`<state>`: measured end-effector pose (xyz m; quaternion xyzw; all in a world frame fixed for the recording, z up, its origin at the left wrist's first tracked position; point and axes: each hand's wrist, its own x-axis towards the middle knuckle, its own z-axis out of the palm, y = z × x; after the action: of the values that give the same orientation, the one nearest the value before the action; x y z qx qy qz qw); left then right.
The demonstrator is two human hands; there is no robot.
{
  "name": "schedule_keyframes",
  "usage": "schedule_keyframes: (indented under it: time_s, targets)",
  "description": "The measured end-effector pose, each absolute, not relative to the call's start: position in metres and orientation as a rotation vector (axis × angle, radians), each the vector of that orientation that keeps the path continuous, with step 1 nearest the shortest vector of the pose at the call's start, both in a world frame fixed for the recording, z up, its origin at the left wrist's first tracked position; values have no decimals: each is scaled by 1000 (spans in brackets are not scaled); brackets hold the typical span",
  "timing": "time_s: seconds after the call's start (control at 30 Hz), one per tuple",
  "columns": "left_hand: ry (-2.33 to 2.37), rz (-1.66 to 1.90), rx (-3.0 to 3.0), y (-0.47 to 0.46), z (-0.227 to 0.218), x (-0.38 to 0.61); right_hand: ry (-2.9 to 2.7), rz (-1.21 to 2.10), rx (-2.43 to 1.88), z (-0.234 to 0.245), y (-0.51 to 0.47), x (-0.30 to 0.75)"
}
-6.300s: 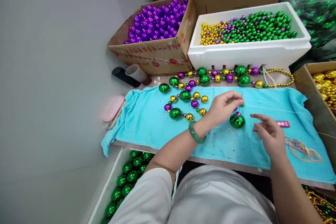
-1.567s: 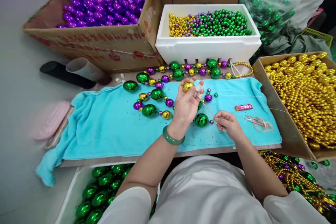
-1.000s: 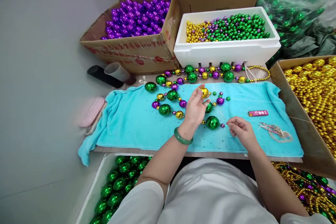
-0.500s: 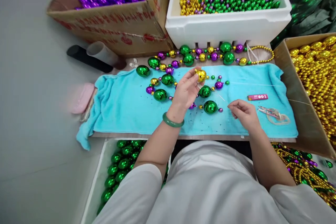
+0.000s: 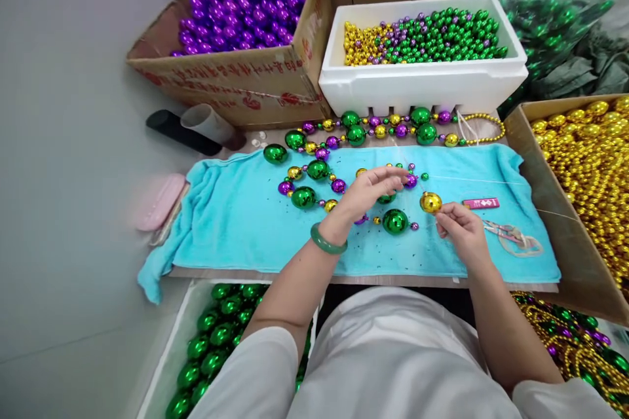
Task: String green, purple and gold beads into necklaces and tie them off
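My right hand (image 5: 460, 230) is closed in a pinch, with a shiny gold bead (image 5: 431, 202) at its fingertips above the blue towel (image 5: 236, 236). My left hand (image 5: 371, 191), a green bangle on its wrist, reaches over the bead strand with fingers stretched out and nothing seen in them. Its fingertips are close to a purple bead (image 5: 411, 181); whether they touch it I cannot tell. Partly under that hand lies a strand of green, gold and purple beads, including a large green bead (image 5: 395, 221). A thin white thread (image 5: 472, 179) runs right across the towel.
A finished-looking bead strand (image 5: 378, 131) lies along the back. Behind it stand a carton of purple beads (image 5: 216, 78) and a white foam box (image 5: 422, 88). At right are a pink packet (image 5: 481, 203), thread snips (image 5: 506, 231) and a carton of gold beads (image 5: 560, 222).
The gold bead has passed from my left hand to my right fingertips. My left hand has opened and lowered toward the strand. The view has tilted up slightly.
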<state>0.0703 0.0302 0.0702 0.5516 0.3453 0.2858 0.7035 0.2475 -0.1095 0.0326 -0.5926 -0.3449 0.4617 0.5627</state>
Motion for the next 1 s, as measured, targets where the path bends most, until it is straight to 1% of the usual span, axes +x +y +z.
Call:
schedule_keyframes:
  time_s: [0.1, 0.17, 0.4, 0.5, 0.6, 0.7, 0.83, 1.0]
  targets:
    - [1032, 819, 1531, 64, 60, 70, -738, 1056, -1366, 29, -112, 253]
    - [1141, 816, 1720, 87, 51, 75, -715, 1052, -1356, 25, -114, 258]
    - [933, 367, 2172, 118, 25, 119, -687, 1047, -1354, 18, -112, 264]
    - [960, 316, 2210, 119, 23, 128, -717, 1032, -1374, 19, -113, 265]
    - [979, 521, 2015, 116, 32, 125, -745, 1016, -1403, 20, -115, 266]
    - [908, 712, 1516, 107, 47, 112, -747, 1021, -1416, 20, -116, 265]
    - [711, 779, 922, 89, 64, 95, -761, 1056, -1407, 20, -114, 259]
    - [623, 789, 772, 79, 68, 85, -794, 1069, -1423, 20, -111, 252]
